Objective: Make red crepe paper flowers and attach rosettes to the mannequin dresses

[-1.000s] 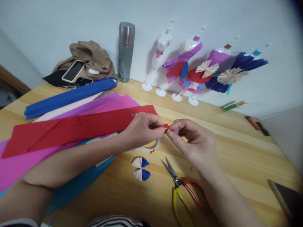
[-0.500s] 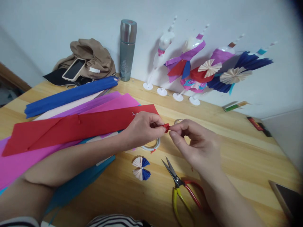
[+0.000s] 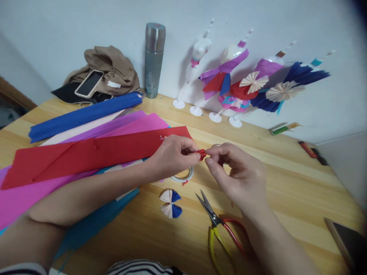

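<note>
Between the fingertips of my two hands is a small, crumpled piece of red crepe paper [image 3: 202, 154]. My left hand [image 3: 174, 154] is closed, pinching its left side between thumb and forefinger. On the other side, my right hand [image 3: 236, 172] has its forefinger tip on the paper's edge and its thumb just below, the other fingers curled. Under the hands lies a roll of tape [image 3: 183, 178], partly hidden. Nearer me is a pleated cream-and-blue paper bow [image 3: 171, 204]. Scissors [image 3: 214, 219] with one yellow and one red handle lie partly opened beside it, below my right hand.
Crepe paper sheets, the red one [image 3: 65, 162] uppermost, spread over the left side. Behind are a blue roll [image 3: 86, 115], a phone [image 3: 89, 83] on brown cloth [image 3: 114, 63] and a thermos [image 3: 155, 65]. Decorated goblet-like stands [image 3: 197, 63] line the wall. A dark device [image 3: 345, 238] lies right.
My right forefinger has lifted slightly along the red paper's edge, a little farther from the thumb. My left hand keeps its pinch, and the things on the table stay put.
</note>
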The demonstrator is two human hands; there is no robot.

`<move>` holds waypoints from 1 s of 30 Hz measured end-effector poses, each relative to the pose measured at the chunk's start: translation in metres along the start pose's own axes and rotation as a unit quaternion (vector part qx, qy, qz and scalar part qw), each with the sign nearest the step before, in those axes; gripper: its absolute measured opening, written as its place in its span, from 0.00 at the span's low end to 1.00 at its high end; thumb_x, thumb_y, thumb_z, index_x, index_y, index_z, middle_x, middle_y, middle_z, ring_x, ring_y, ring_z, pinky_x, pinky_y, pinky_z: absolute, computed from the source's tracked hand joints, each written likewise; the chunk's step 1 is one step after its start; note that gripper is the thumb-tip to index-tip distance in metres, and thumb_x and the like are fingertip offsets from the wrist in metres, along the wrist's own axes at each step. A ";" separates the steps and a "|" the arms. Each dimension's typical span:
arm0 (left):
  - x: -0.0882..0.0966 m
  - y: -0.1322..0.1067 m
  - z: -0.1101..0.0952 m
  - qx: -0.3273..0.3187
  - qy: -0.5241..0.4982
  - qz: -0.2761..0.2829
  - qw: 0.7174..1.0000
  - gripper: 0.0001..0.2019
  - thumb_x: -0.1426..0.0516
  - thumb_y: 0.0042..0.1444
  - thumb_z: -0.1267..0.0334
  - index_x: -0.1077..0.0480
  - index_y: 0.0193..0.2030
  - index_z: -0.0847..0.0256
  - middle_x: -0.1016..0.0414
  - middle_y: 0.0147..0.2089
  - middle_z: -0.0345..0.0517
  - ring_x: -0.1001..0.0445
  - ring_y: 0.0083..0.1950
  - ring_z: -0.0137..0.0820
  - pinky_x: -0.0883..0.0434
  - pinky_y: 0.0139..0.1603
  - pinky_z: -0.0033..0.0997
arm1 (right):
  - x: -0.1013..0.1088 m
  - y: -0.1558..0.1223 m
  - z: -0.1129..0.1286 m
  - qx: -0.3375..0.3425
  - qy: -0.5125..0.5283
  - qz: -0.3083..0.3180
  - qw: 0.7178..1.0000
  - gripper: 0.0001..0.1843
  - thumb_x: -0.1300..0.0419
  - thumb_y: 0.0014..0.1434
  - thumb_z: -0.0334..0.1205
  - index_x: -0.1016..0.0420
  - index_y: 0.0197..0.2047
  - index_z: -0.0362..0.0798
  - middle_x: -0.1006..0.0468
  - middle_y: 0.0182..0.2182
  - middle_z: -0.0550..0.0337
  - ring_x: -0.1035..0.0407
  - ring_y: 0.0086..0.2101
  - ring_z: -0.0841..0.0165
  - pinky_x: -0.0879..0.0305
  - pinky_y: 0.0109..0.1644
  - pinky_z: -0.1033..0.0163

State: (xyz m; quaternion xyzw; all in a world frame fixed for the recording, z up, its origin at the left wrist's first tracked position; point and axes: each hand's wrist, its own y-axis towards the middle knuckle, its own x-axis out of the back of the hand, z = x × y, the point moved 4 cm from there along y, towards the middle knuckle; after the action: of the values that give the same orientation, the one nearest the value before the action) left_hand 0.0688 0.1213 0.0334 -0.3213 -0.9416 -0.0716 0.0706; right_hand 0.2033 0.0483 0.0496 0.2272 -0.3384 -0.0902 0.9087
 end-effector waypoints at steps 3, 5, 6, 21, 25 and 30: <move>0.001 0.000 -0.001 0.000 0.004 0.001 1.000 0.07 0.44 0.48 0.68 0.31 0.21 0.65 0.34 0.18 0.36 0.38 0.22 0.20 0.44 0.22 0.20 | 0.000 0.000 0.001 0.012 -0.011 -0.007 1.000 0.07 0.39 0.57 0.29 0.27 0.39 0.50 0.30 0.26 0.64 0.36 0.27 0.71 0.38 0.32 0.61; 0.001 0.000 -0.001 -0.003 0.011 -0.002 1.000 0.08 0.44 0.49 0.67 0.32 0.21 0.65 0.33 0.18 0.36 0.37 0.22 0.20 0.44 0.22 0.20 | 0.001 0.001 0.003 0.025 -0.023 -0.013 0.999 0.07 0.39 0.57 0.28 0.28 0.37 0.49 0.30 0.26 0.64 0.36 0.27 0.72 0.39 0.32 0.62; 0.001 0.000 0.000 -0.004 0.014 -0.004 1.000 0.08 0.44 0.49 0.67 0.32 0.21 0.65 0.33 0.18 0.37 0.37 0.22 0.20 0.44 0.22 0.21 | 0.001 0.001 0.004 0.033 -0.028 -0.013 0.999 0.07 0.39 0.57 0.28 0.28 0.35 0.49 0.30 0.26 0.64 0.36 0.27 0.72 0.39 0.32 0.62; -0.002 0.000 0.000 0.009 0.032 0.026 0.999 0.07 0.44 0.47 0.68 0.33 0.20 0.65 0.38 0.19 0.35 0.40 0.23 0.20 0.46 0.22 0.20 | -0.005 0.010 -0.007 -0.100 0.094 0.063 0.989 0.02 0.39 0.55 0.34 0.25 0.32 0.47 0.28 0.24 0.62 0.36 0.22 0.73 0.40 0.24 0.65; -0.003 -0.001 -0.001 0.010 0.059 0.036 0.998 0.07 0.45 0.47 0.70 0.34 0.20 0.65 0.40 0.18 0.34 0.42 0.23 0.20 0.47 0.21 0.20 | -0.007 0.011 -0.010 -0.148 0.124 0.071 0.979 0.04 0.37 0.50 0.36 0.27 0.26 0.47 0.30 0.19 0.64 0.38 0.20 0.74 0.41 0.23 0.67; -0.003 -0.001 -0.002 0.016 0.071 0.039 0.997 0.06 0.45 0.45 0.71 0.33 0.20 0.66 0.40 0.18 0.34 0.42 0.23 0.20 0.48 0.22 0.20 | -0.007 0.012 -0.012 -0.172 0.139 0.083 0.972 0.06 0.35 0.46 0.35 0.28 0.22 0.46 0.31 0.17 0.65 0.40 0.19 0.76 0.44 0.21 0.68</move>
State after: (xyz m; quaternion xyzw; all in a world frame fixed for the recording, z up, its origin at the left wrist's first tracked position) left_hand 0.0708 0.1178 0.0342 -0.3508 -0.9219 -0.0764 0.1455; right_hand 0.2063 0.0658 0.0432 0.0495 -0.2055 -0.0388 0.9766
